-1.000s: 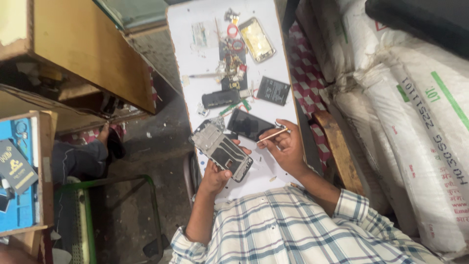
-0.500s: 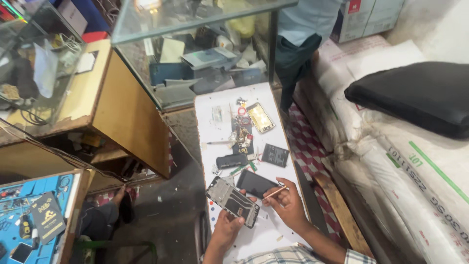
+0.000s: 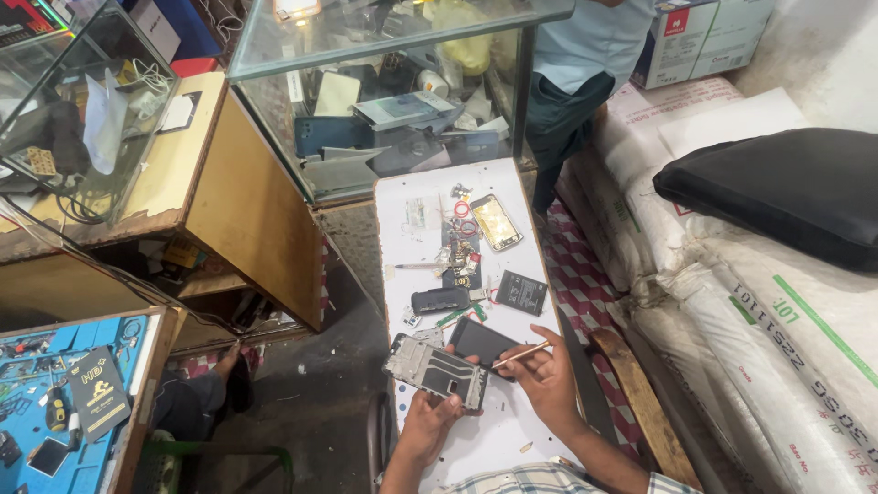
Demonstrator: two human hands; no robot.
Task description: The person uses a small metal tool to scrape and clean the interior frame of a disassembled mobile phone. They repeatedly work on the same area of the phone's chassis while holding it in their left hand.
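Both bare forearms reach forward from the bottom of the view, close together. The left hand (image 3: 428,423) is curled in a grip, thumb on top, wrist bent slightly inward. The right hand (image 3: 546,380) sits just beside it, a bit higher, fingers pinched together and knuckles raised, its checked sleeve cuff showing at the elbow.

Single head-worn view, high above, looking steeply down and forward. Near bottom edge: both hands over white work table (image 3: 430,220). Far: glass display case (image 3: 384,101). Right: stacked sacks (image 3: 777,302).
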